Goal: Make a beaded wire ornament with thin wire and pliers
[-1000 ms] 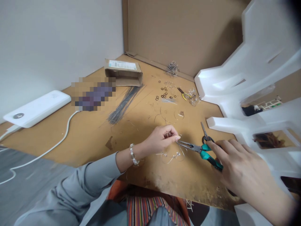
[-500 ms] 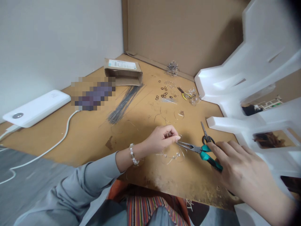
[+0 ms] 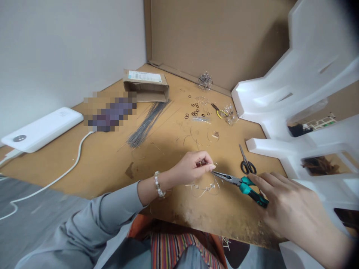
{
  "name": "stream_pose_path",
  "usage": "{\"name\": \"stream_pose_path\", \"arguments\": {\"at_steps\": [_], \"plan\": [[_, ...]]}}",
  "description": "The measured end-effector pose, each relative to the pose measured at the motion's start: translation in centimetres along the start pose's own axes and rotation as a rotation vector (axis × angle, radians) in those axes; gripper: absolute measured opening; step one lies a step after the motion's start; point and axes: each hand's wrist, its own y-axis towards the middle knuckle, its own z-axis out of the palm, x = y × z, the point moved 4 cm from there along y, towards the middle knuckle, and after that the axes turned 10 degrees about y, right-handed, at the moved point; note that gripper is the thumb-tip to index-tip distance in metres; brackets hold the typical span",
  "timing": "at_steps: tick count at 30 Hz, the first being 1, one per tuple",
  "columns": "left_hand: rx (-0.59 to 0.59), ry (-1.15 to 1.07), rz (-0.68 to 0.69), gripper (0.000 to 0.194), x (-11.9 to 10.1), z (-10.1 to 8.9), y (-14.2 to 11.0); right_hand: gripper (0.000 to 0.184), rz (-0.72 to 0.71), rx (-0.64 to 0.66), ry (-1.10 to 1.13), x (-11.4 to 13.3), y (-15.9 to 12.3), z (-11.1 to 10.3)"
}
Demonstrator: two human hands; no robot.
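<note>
My left hand [image 3: 198,165] is closed, thumb and forefinger pinching a thin wire whose ends show around the fingertips. Teal-handled long-nose pliers [image 3: 243,186] are gripped in my right hand [image 3: 286,201], with their tips meeting the wire right beside the left fingertips. Below the pinch, a wire loop strung with clear beads [image 3: 209,186] hangs or lies close to the tabletop; I cannot tell which. Black-handled scissors [image 3: 247,164] lie just beyond the right hand.
A bundle of grey wires [image 3: 148,125] lies in front of an open cardboard box [image 3: 147,86]. Several dark rings [image 3: 195,112], yellow-handled pliers [image 3: 220,111] and tangled wire [image 3: 205,81] are farther back. White foam [image 3: 259,99] borders the right; a white power bank [image 3: 42,129] sits left.
The right hand and pliers have shifted slightly downward, and the scissors' handles show more fully. The left hand keeps its pinch almost in place.
</note>
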Motion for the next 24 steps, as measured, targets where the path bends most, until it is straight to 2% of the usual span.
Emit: {"name": "stream_pose_path", "arguments": {"at_steps": [6,11,14,17,20,24], "plan": [[0.008,-0.009,0.001,0.014,0.0,0.0,0.0,0.042,0.022,0.047,-0.017,0.0,-0.2,-0.1],[-0.025,-0.046,-0.013,0.016,0.3,-0.2,0.2,0.041,0.096,0.096,-0.003,-0.1,0.0,-0.1],[-0.055,-0.172,-0.024,0.018,0.8,-0.6,0.5,0.040,0.151,0.056,-0.004,-0.5,-0.4,-0.4],[-0.038,-0.298,-0.020,0.018,1.0,-0.9,0.8,0.037,0.260,0.001,0.021,-1.3,-1.2,-0.5],[-0.013,-0.392,0.010,0.016,0.7,-1.1,1.0,0.035,0.398,-0.038,0.085,-1.8,-2.1,0.2],[0.015,-0.509,0.050,0.014,0.3,-1.0,0.9,0.039,0.532,-0.049,0.159,-1.5,-3.0,2.7]]}}
